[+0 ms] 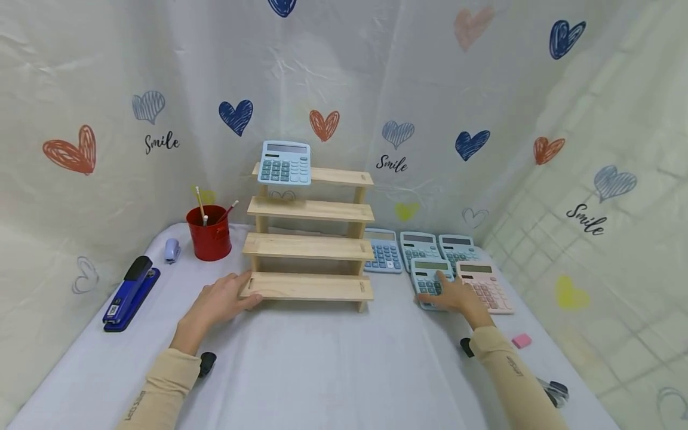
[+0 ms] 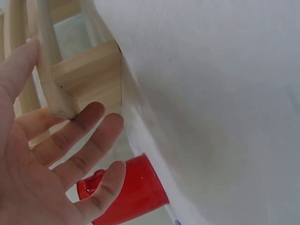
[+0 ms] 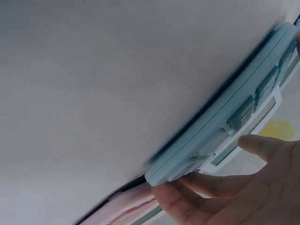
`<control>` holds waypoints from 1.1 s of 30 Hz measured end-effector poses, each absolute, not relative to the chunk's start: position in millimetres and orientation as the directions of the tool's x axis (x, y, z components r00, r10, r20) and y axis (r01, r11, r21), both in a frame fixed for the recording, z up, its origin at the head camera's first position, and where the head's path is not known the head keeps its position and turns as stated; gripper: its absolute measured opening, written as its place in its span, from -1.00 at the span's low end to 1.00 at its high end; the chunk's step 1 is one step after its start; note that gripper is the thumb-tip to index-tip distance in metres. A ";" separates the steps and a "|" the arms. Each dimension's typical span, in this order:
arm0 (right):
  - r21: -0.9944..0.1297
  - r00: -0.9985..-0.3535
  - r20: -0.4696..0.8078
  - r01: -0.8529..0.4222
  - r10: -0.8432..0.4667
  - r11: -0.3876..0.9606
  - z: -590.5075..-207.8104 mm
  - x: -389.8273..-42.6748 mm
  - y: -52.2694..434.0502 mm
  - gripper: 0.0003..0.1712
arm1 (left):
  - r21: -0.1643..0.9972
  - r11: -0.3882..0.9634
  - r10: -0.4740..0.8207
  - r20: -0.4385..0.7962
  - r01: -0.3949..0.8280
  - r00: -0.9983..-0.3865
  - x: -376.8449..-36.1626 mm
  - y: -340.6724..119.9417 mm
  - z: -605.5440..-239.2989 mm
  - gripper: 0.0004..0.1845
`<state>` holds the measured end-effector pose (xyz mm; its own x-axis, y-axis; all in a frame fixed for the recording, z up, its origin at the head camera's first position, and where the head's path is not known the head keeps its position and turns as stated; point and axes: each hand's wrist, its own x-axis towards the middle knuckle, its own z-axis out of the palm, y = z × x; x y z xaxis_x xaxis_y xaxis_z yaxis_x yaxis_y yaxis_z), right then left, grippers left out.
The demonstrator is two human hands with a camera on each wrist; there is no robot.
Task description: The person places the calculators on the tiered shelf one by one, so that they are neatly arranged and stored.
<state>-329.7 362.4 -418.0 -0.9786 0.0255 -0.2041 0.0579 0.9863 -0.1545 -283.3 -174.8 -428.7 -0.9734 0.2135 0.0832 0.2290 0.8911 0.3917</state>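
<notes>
Now right hand (image 1: 457, 295) on teal calculator (image 1: 428, 276) (fingers curled underneath), pink calculator (image 1: 486, 286) beside

Bright, even, soft-shadowed light; head view bends at its edges, both wrist views are blurred close-up.
</notes>
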 end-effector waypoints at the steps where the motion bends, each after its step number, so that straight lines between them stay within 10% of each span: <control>1: -0.149 -0.978 -0.205 0.058 0.027 0.987 -418.6 -330.3 361.6 0.38 | 0.392 0.891 0.215 0.083 0.230 -0.973 -283.6 -174.7 -428.8 -0.23; 33: -0.303 -0.999 0.021 -0.045 -0.040 0.952 -389.6 -340.0 359.2 0.13 | 0.379 0.898 0.207 0.080 0.222 -0.975 -284.3 -174.4 -429.9 -0.22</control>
